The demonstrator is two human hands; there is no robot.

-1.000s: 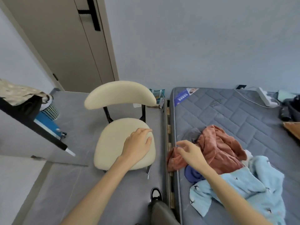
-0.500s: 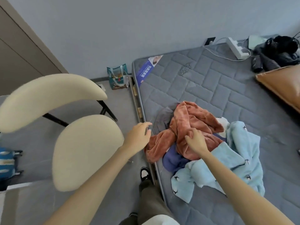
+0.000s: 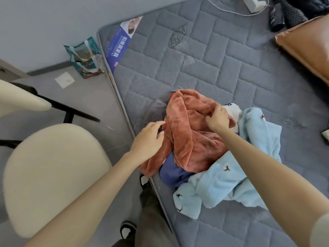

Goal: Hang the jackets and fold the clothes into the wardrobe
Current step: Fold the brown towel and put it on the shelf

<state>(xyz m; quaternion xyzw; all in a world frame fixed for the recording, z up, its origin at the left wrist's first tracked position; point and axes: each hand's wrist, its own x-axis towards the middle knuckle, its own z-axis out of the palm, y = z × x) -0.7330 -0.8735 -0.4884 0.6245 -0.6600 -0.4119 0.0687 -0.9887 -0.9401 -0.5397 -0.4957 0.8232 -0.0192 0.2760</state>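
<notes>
On the mattress (image 3: 222, 65), near its edge, the orange fleece garment (image 3: 192, 145) lies on other clothes (image 3: 231, 180). The right hand (image 3: 218, 119) grips its upper fold; the left hand (image 3: 148, 142) is open, just beside it.

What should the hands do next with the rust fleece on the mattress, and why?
Probably close the left hand on the near edge of the rust fleece and lift it clear. The right hand grips its upper fold, the left hand is open at its side, and it lies over the navy garment and the light blue garment.
</notes>
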